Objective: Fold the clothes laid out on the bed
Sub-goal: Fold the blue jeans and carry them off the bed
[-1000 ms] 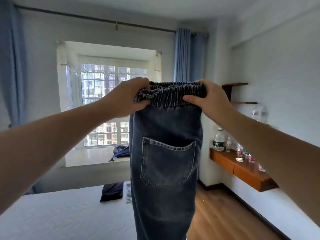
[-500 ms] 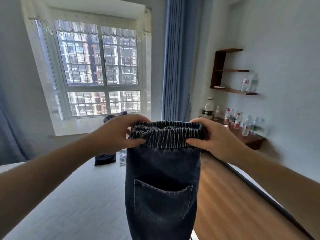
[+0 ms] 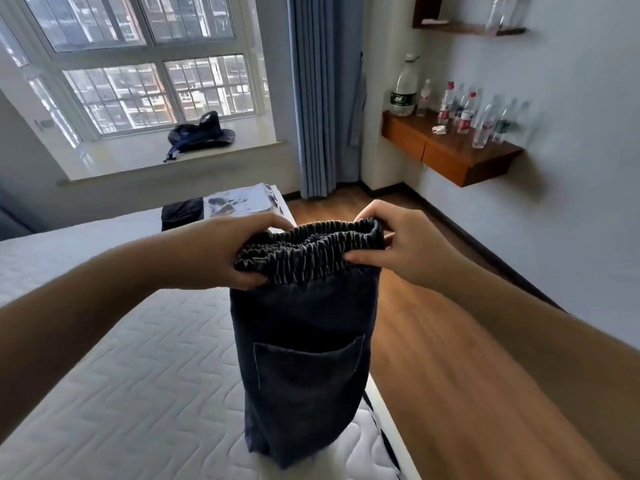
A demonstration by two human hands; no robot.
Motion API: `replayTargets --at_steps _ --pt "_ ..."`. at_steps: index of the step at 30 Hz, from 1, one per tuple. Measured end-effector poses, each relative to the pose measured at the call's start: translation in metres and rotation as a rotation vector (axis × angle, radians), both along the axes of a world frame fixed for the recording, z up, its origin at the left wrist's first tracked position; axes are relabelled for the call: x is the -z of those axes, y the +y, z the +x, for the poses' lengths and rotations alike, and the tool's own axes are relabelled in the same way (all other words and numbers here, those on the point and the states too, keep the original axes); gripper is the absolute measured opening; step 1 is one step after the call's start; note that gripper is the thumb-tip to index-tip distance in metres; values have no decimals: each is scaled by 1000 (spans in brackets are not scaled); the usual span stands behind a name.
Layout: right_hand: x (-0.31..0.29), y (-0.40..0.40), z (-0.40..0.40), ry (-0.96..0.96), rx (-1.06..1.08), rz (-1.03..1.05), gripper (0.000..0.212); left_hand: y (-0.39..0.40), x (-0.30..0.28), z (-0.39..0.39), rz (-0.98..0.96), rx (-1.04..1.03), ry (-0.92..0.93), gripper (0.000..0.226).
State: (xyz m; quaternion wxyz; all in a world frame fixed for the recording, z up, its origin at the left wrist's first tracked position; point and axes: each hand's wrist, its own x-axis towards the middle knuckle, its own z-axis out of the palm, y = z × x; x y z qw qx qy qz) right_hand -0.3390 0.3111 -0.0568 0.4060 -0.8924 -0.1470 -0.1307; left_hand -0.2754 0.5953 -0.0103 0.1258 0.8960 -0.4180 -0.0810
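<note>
A pair of dark blue jeans (image 3: 301, 358) hangs in front of me, back pocket facing me, over the right edge of the bed (image 3: 131, 375). My left hand (image 3: 225, 251) grips the left end of the gathered elastic waistband. My right hand (image 3: 391, 244) pinches the right end. The lower legs of the jeans bunch on the mattress near the bed's edge. At the far end of the bed lie a folded dark garment (image 3: 181, 213) and a folded white printed garment (image 3: 239, 200).
Wooden floor (image 3: 450, 358) runs along the bed's right side. A floating wooden shelf (image 3: 446, 150) on the right wall carries several bottles. A dark bag (image 3: 201, 135) sits on the window sill. A blue curtain (image 3: 322, 98) hangs by the window.
My view has tipped downward and both hands have lowered the jeans, so their legs now bunch on the mattress. Both grips on the waistband are unchanged.
</note>
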Motion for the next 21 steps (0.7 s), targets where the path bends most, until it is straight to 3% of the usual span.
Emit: replayTargets --at_steps 3,9,16,21 --pt "16 -38 6 17 -18 60 35 -43 7 1 90 -11 -36 64" --pt "52 -85 14 97 -85 142 36 -121 35 -10 338 -128 102 63" --pt "83 -110 11 164 -107 209 39 -177 94 -32 141 -329 -35 53" --pt "98 -110 3 208 -137 292 43 -167 114 -43 24 -296 -61 30"
